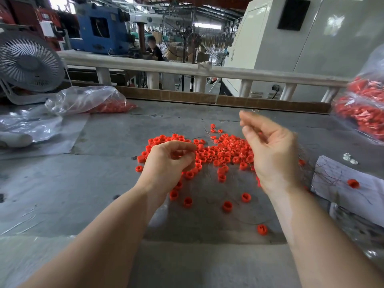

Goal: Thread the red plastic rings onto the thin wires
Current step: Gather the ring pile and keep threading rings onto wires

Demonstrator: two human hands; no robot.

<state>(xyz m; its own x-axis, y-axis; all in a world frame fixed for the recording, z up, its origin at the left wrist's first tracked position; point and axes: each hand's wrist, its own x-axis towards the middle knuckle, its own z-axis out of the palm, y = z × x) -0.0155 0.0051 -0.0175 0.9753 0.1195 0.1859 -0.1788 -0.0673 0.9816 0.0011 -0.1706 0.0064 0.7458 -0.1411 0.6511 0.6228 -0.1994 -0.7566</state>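
Hands (168, 161) above red rings (220, 150)

Single head-worn wide-angle view, looking forward and down, close over the grey table (62, 183), workshop beyond

Both forearms extended, left hand (169, 161) fingers curled, right hand (270, 150) raised, fingers pinched.

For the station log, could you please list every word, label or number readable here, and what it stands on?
None can be read.
White sheet on the red machine: too blurred.
Wrinkled paper at the right of the table: only faint marks, nothing legible.
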